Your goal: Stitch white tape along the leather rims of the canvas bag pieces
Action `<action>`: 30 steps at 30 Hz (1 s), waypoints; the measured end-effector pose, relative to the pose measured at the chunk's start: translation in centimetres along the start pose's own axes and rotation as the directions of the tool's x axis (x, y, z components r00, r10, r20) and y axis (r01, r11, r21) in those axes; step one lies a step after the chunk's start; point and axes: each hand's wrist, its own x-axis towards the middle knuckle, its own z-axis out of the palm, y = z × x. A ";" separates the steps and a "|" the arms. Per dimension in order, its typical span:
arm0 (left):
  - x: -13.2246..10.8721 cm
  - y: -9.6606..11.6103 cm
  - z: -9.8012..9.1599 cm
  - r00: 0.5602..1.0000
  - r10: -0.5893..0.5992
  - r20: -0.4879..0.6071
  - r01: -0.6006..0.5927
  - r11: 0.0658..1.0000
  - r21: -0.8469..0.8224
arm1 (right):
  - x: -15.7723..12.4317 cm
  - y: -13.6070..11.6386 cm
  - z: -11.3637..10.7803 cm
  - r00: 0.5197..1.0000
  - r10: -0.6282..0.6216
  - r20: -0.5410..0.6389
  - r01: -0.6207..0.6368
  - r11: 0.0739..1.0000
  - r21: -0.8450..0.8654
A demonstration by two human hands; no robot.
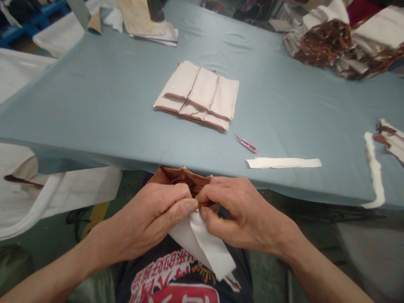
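At the table's near edge, my left hand (168, 210) and my right hand (232, 210) meet, thumbs and fingers pinched close together. Between them is a brown and white fabric piece (170, 174), its brown side showing above the fingers. A white strip (213, 248) hangs below the pinch, over my dark printed shirt. The exact spot where the fingertips grip is partly hidden by the fingers. Beyond my hands lie pink-handled thread snips (246, 144) and a flat white strip (284, 163).
Stacked cream pieces with brown edges (202, 90) lie mid-table on the blue-green cover (104, 97). Bundles of cream and brown fabric (328, 42) are piled at the far right. A fuzzy white strip (374, 172) hangs near the right edge. A white curved tube (44, 210) stands at left.
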 end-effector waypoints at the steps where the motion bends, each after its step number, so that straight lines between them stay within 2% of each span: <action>1: 0.2 0.0 0.1 1.000 0.010 0.007 -0.010 1.000 0.025 | -0.1 -0.1 -0.2 1.000 -0.011 -0.002 0.011 1.000 -0.019; 4: 0.4 0.0 0.5 0.998 -0.005 0.056 0.002 0.999 0.043 | -0.3 -0.5 -0.6 0.998 -0.059 -0.001 0.059 0.996 -0.064; 8: 0.4 0.0 0.9 0.992 -0.025 0.120 0.020 0.999 0.047 | -0.7 -0.9 -0.9 0.994 -0.062 0.086 0.073 0.990 -0.122; 12: 0.1 -0.1 1.6 0.995 0.034 0.088 -0.045 0.992 0.121 | -0.7 -0.8 -1.0 0.987 -0.012 0.159 0.033 0.991 -0.132; 16: -0.4 -0.4 2.6 0.993 0.119 -0.011 -0.112 0.960 0.258 | -0.4 0.4 -0.8 0.983 -0.001 0.183 0.004 1.000 -0.019; 19: -0.8 -0.5 3.1 0.990 0.118 -0.080 -0.101 0.975 0.197 | -0.3 1.7 0.0 0.993 -0.037 0.116 0.018 0.987 0.160; 22: -1.3 -0.2 3.4 0.996 0.037 -0.086 -0.038 0.999 -0.017 | -0.3 2.7 1.3 0.997 -0.077 0.021 0.065 0.936 0.345; 26: -1.4 1.0 4.2 0.989 -0.072 -0.127 0.035 0.961 -0.274 | -0.3 3.4 3.2 0.977 -0.134 -0.167 0.192 0.894 0.405; 28: -1.3 1.9 4.7 0.985 -0.088 -0.149 0.036 0.947 -0.321 | -0.4 3.5 3.9 0.955 -0.152 -0.256 0.252 0.870 0.424; 30: -1.3 2.6 5.2 0.982 -0.074 -0.171 0.022 0.957 -0.289 | -0.6 3.5 4.6 0.928 -0.162 -0.336 0.303 0.852 0.426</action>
